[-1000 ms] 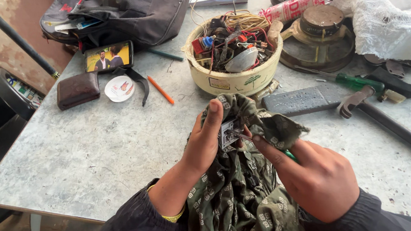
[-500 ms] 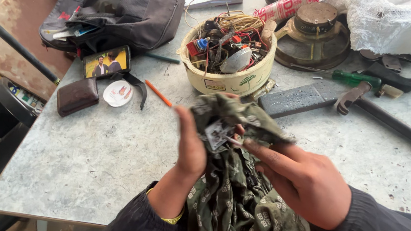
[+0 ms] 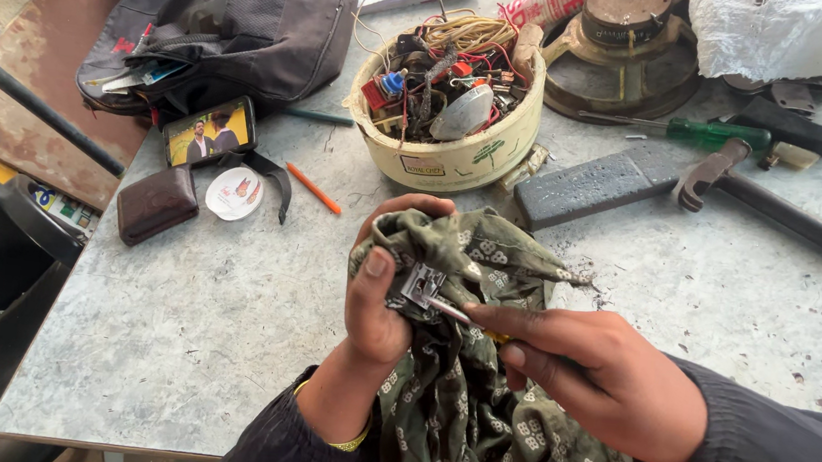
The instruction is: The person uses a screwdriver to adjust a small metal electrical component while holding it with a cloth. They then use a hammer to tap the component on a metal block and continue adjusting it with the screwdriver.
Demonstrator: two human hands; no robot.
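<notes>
My left hand (image 3: pixel 380 288) grips a small grey metal part (image 3: pixel 418 287) wrapped in a green patterned cloth (image 3: pixel 474 408). The thumb presses beside the part and the fingers curl over the top of the cloth. My right hand (image 3: pixel 598 375) holds a thin tool (image 3: pixel 458 316) with a metal shaft, whose tip touches the metal part. The cloth hangs down between my forearms toward my lap.
A cream bowl (image 3: pixel 458 160) full of wires and small parts stands just behind my hands. A dark flat stone (image 3: pixel 596 184), a hammer (image 3: pixel 785 212), a green screwdriver (image 3: pixel 702 133) and a speaker frame (image 3: pixel 629 56) lie right. A black bag (image 3: pixel 240 24), phone (image 3: pixel 208 131), brown wallet (image 3: pixel 157 205) and orange pen (image 3: pixel 315 189) sit left.
The hands and cloth have come closer and lower in view. The metal part is now exposed from the cloth and the tool tip in my right hand rests on it.
</notes>
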